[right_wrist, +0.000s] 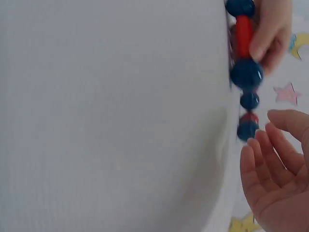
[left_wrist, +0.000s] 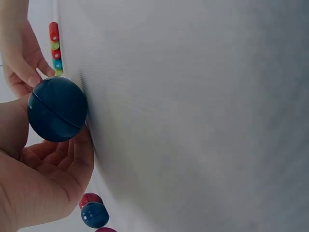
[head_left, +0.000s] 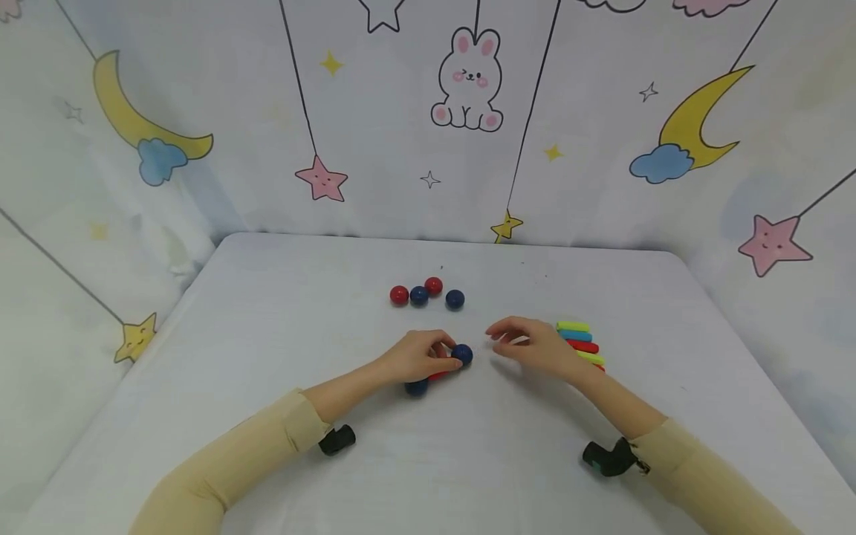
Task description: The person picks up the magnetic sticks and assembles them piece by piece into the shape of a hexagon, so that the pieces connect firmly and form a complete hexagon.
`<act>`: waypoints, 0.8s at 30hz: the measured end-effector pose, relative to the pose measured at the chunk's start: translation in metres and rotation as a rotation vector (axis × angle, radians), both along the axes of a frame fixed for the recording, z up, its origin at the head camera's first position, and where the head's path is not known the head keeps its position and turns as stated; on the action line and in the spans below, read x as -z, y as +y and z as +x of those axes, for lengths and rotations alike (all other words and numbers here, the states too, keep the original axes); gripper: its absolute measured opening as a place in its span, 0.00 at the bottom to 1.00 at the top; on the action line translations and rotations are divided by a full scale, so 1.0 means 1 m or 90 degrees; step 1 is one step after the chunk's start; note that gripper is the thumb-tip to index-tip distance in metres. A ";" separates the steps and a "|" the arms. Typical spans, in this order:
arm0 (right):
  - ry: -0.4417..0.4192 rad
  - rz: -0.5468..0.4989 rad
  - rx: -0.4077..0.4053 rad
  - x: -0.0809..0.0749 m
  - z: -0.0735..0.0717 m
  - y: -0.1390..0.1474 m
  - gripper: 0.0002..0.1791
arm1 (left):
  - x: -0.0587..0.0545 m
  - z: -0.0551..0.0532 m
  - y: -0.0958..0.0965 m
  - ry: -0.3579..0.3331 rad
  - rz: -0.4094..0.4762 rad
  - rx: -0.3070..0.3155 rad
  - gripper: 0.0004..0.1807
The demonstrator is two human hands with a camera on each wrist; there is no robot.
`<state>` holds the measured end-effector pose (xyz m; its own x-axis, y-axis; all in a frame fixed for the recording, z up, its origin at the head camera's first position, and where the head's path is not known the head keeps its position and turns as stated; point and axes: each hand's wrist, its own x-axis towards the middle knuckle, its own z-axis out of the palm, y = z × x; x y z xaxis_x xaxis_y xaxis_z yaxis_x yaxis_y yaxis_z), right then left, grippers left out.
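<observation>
My left hand (head_left: 417, 357) grips a red stick (right_wrist: 244, 37) low over the table, its fingers and thumb around the near-middle part. A dark blue ball (head_left: 462, 354) sits at the stick's right end, beside the fingertips. At the other end is a second blue ball (head_left: 416, 387), partly under the hand. In the left wrist view that nearer ball (left_wrist: 57, 109) hides much of the stick. Just to the right, my right hand (head_left: 531, 348) hovers with loosely bent fingers and nothing in them. The right wrist view shows its fingers (right_wrist: 275, 164) spread apart from the stick.
Several coloured sticks (head_left: 578, 336) lie in a row by the right forearm. Farther back are two red balls (head_left: 399, 296) and two blue balls (head_left: 455, 299). The white table (head_left: 301, 297) meets a patterned cloth backdrop (head_left: 401, 111) at its far edge.
</observation>
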<state>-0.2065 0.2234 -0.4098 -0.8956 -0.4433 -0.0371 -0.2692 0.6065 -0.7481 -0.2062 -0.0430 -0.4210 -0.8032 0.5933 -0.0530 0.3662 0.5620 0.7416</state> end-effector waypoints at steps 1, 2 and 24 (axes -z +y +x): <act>0.016 0.007 0.018 -0.003 0.000 0.007 0.15 | 0.000 0.001 -0.001 -0.002 0.002 -0.002 0.18; 0.034 0.011 0.034 -0.005 -0.001 0.015 0.14 | 0.000 0.001 -0.003 -0.004 0.005 -0.004 0.18; -0.003 0.111 0.219 -0.004 -0.010 0.114 0.22 | -0.002 0.008 -0.018 -0.036 0.016 -0.005 0.19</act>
<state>-0.2164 0.3374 -0.4059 -0.9905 -0.1034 -0.0902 -0.0243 0.7788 -0.6269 -0.1980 -0.0608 -0.4187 -0.8039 0.5889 -0.0835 0.3189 0.5452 0.7753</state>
